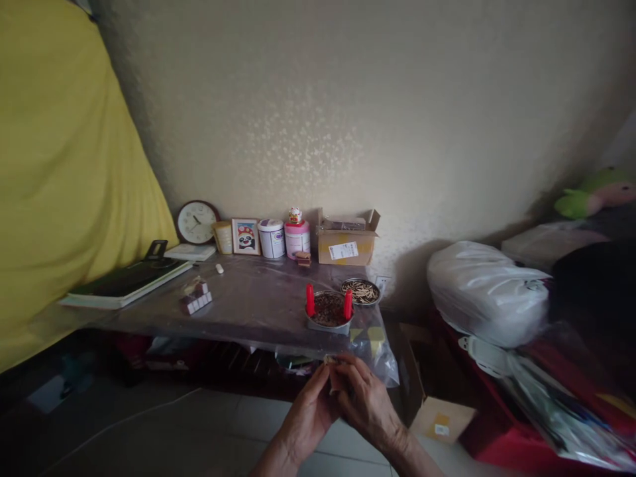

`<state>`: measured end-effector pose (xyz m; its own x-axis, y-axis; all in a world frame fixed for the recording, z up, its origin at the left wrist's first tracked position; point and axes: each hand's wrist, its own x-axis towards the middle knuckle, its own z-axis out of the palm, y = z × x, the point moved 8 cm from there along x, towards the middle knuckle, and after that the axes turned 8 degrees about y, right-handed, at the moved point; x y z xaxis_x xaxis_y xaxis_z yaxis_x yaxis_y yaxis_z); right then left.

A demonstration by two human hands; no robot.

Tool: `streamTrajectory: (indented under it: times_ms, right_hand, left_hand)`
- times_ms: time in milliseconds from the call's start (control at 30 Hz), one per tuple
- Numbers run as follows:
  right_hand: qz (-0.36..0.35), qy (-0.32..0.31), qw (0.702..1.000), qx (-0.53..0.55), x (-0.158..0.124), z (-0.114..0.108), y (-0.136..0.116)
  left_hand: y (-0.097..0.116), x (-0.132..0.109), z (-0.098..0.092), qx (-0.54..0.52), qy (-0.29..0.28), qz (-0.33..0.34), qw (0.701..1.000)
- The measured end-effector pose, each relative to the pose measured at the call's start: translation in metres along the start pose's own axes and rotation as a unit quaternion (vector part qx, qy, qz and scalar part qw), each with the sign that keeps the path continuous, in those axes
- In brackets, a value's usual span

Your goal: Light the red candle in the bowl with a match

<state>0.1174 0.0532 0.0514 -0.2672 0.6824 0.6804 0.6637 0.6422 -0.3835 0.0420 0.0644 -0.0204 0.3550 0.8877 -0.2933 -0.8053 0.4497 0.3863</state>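
Observation:
My left hand (308, 414) and my right hand (365, 401) meet below the table's front edge, fingers pinched together on a small pale thing (329, 361) that I cannot make out. Just beyond them, on the table, stands a round metal bowl (328, 322) of dark brown bits with two red handles sticking up. Behind it lies a second metal dish (361, 291) holding pale thin pieces.
A plastic-covered table (258, 298) carries a clock (197, 222), a framed picture (246, 236), two tubs (284, 238), a cardboard box (346, 244), books (126, 281) and small blocks (196, 299). White bag (487, 291) and red clutter right; yellow cloth (59, 172) left.

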Motion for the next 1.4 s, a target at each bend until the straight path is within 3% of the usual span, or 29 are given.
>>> streamTrajectory:
  times_ms: [267, 533, 900, 1400]
  right_hand:
    - [-0.007, -0.049, 0.998, 0.046, 0.004, -0.005, -0.003]
    - [0.025, 0.000, 0.998, 0.054, 0.008, -0.012, 0.018]
    - [0.018, -0.067, 0.997, 0.024, 0.003, 0.000, 0.011]
    - [0.023, -0.119, 0.992, 0.035, -0.001, 0.008, 0.015]
  left_hand:
    - [0.003, 0.001, -0.006, -0.020, 0.007, -0.025, 0.999]
    - [0.000, 0.001, -0.015, 0.091, 0.058, -0.044, 0.993]
    - [-0.002, 0.004, -0.023, 0.140, 0.074, -0.005, 0.987]
    - [0.003, 0.000, -0.025, 0.209, 0.092, -0.003, 0.974]
